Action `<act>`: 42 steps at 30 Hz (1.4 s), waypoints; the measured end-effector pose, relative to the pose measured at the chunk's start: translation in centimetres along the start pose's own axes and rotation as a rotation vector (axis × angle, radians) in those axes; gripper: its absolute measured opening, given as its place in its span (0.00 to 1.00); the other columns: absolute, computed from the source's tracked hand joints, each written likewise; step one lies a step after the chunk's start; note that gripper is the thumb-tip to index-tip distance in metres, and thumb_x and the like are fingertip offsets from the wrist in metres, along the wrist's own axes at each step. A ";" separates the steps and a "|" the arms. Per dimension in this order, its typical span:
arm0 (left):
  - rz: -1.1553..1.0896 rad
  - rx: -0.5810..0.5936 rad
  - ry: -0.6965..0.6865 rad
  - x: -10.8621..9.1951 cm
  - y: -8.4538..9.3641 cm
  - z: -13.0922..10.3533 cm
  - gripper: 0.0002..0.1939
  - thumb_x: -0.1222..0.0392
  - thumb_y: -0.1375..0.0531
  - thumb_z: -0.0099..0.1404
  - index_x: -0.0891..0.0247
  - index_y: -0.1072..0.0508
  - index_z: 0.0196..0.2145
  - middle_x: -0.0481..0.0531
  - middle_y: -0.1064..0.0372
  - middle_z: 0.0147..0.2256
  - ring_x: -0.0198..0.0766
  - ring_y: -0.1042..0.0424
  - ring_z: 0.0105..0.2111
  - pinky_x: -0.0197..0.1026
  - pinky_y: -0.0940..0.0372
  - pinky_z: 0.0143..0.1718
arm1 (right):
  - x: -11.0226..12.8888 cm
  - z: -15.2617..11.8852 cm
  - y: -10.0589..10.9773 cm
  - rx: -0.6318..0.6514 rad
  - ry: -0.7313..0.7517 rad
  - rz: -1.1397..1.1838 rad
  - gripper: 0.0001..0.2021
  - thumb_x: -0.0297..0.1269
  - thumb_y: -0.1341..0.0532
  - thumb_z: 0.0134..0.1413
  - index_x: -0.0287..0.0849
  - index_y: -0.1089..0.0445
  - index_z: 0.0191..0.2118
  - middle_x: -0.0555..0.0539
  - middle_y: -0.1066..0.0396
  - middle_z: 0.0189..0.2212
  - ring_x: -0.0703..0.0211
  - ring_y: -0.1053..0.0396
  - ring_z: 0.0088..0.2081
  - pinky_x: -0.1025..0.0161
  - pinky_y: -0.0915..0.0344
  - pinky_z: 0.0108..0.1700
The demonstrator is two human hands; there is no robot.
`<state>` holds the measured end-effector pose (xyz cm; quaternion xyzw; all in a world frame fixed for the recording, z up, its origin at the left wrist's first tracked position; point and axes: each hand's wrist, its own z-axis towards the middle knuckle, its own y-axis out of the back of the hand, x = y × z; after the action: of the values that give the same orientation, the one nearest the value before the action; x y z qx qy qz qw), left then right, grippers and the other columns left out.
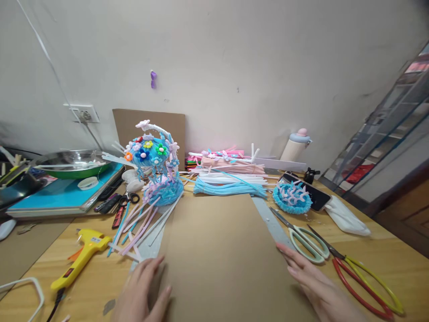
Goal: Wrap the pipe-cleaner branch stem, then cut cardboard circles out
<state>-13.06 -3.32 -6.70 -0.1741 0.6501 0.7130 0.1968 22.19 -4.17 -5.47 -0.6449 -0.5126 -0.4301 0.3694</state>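
Cardboard near, left hand at its left edge, spread, right hand at right edge, grip unclear, glue gun left, green scissors right

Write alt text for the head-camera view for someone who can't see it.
A left hand and right hand flank a brown cardboard sheet on a wooden table. Beyond are a blue, flower-dotted craft piece and fuzzy-stem bundles; yellow glue gun left, scissors right.

2 unclenched hands, well apart
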 end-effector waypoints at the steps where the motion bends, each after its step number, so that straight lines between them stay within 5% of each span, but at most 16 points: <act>1: 0.056 0.034 -0.032 -0.4 0.2 0.4 0.25 0.48 0.49 0.61 0.58 0.35 0.53 0.58 0.39 0.56 0.49 0.39 0.55 0.54 0.43 0.54 | 0.0 0.1 0.0 -0.003 -0.004 0.006 0.23 0.45 0.40 0.49 0.51 0.35 0.53 0.53 0.45 0.60 0.59 0.56 0.63 0.59 0.59 0.62; 9: 0.270 0.234 -0.222 -3.2 0.3 7.9 0.30 0.44 0.53 0.63 0.59 0.43 0.59 0.56 0.51 0.62 0.49 0.52 0.61 0.56 0.55 0.59 | 0.1 0.6 -0.8 0.031 -0.058 0.299 0.24 0.40 0.34 0.42 0.49 0.32 0.50 0.47 0.39 0.57 0.54 0.46 0.60 0.60 0.49 0.60; 16: 0.504 0.036 -0.168 -1.8 -0.7 11.8 0.32 0.44 0.53 0.63 0.70 0.38 0.57 0.66 0.43 0.58 0.55 0.47 0.59 0.57 0.58 0.58 | 0.4 1.2 -0.5 0.039 -0.103 0.388 0.21 0.38 0.34 0.44 0.48 0.31 0.48 0.48 0.38 0.56 0.56 0.45 0.59 0.60 0.49 0.60; 21: 0.437 -0.023 -0.115 -1.0 -0.3 10.3 0.31 0.45 0.52 0.62 0.69 0.37 0.56 0.66 0.45 0.59 0.56 0.47 0.58 0.55 0.53 0.57 | 0.5 1.3 0.1 0.083 -0.147 0.415 0.22 0.36 0.35 0.45 0.49 0.31 0.49 0.48 0.38 0.56 0.55 0.44 0.59 0.60 0.47 0.59; 26: 0.139 0.099 -0.005 -1.0 -0.1 7.1 0.33 0.44 0.52 0.61 0.67 0.41 0.58 0.62 0.40 0.56 0.50 0.42 0.56 0.53 0.47 0.56 | 0.6 1.8 0.4 0.088 -0.171 0.427 0.23 0.39 0.36 0.45 0.46 0.32 0.51 0.44 0.36 0.54 0.50 0.40 0.57 0.57 0.42 0.57; 34: -0.190 0.100 0.110 -0.2 0.2 7.0 0.30 0.43 0.49 0.58 0.66 0.36 0.52 0.61 0.36 0.53 0.50 0.39 0.54 0.53 0.46 0.56 | 0.6 1.1 -3.4 0.189 -0.165 0.302 0.33 0.43 0.38 0.44 0.47 0.43 0.59 0.42 0.34 0.52 0.46 0.32 0.49 0.51 0.35 0.49; 39: -0.450 0.093 0.225 -1.9 1.3 6.3 0.33 0.44 0.43 0.53 0.67 0.37 0.52 0.63 0.38 0.54 0.52 0.40 0.55 0.54 0.44 0.55 | 0.8 1.5 1.2 -0.104 -0.245 0.058 0.39 0.44 0.33 0.34 0.44 0.40 0.58 0.44 0.35 0.53 0.42 0.39 0.55 0.55 0.34 0.50; 42: -0.859 0.257 0.406 -4.0 1.7 5.2 0.38 0.48 0.39 0.52 0.69 0.44 0.57 0.66 0.35 0.51 0.52 0.34 0.50 0.52 0.38 0.49 | 1.2 1.1 4.9 -0.122 -0.170 -0.091 0.33 0.47 0.33 0.34 0.43 0.32 0.52 0.46 0.37 0.54 0.43 0.47 0.59 0.57 0.38 0.54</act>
<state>-10.45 1.52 -2.71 -0.5361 0.6275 0.4332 0.3621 27.31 -3.68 -4.89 -0.6763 -0.5435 -0.4208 0.2648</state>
